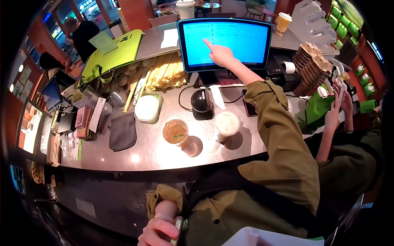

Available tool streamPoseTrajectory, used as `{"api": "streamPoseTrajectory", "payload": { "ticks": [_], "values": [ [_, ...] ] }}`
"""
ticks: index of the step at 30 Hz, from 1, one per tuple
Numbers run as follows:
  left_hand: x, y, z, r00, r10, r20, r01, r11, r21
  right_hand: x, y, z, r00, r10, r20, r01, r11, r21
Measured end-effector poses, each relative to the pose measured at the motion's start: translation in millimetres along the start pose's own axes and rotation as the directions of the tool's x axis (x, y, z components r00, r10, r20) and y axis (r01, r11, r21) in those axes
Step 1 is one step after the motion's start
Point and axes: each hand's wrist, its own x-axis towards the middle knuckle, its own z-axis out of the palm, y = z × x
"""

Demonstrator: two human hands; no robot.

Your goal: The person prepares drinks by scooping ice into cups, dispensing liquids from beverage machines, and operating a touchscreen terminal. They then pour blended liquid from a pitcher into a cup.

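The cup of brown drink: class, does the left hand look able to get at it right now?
Probably yes: nothing seems to block the left hand from the cup of brown drink, though it holds a small object that may need setting down first.

Lit blue screen point(244, 43), standing on metal counter point(94, 153)

- The head camera looks forward and down from above the left hand's point(159, 231) grip.
- It faces the shiny grey metal counter point(96, 156) beyond that grip.
- Its wide, round-edged view reaches past the blue-lit rectangular screen point(246, 47) at the right hand point(221, 55).
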Motion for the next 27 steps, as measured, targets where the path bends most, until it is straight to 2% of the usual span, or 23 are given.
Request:
{"api": "streamPoseTrajectory", "payload": {
  "ticks": [3, 11, 14, 20, 23, 26, 27],
  "values": [
    [5.5, 6.3, -19.0, 0.982, -0.174, 0.075, 0.179, 0.982, -0.059, 3.3, -0.7, 10.3, 0.997, -0.033, -0.066, 0.030, 0.999, -0.035],
    [14.7, -1.7, -39.7, 0.994, -0.089, 0.057, 0.092, 0.995, -0.044, 24.8, -7.9, 9.6, 0.962, 0.001, -0.272, -0.012, 0.999, -0.041],
    [14.5, -0.6, -43.4, 0.996, -0.074, 0.049, 0.076, 0.996, -0.042, 28.6, -10.8, 7.7, 0.967, 0.043, -0.253, -0.058, 0.997, -0.053],
    [14.0, 0.2, -54.0, 0.998, -0.057, 0.040, 0.059, 0.998, -0.032, 22.3, -13.9, 11.7, 0.941, 0.135, -0.310, -0.101, 0.987, 0.124],
    [13.4, 2.3, -58.5, 0.998, -0.051, 0.043, 0.052, 0.998, -0.035, 15.0, -9.4, 19.0, 0.957, 0.032, -0.288, -0.034, 0.999, -0.004],
    [13.8, 1.8, -61.7, 0.998, -0.040, 0.044, 0.042, 0.998, -0.044, 11.5, -7.1, 22.2, 0.989, -0.014, -0.146, 0.011, 1.000, -0.024],
    [13.8, 3.8, -63.2, 0.998, -0.042, 0.044, 0.043, 0.998, -0.042, 9.4, -6.7, 22.7, 0.988, -0.058, -0.145, 0.054, 0.998, -0.034]
  ]
}}
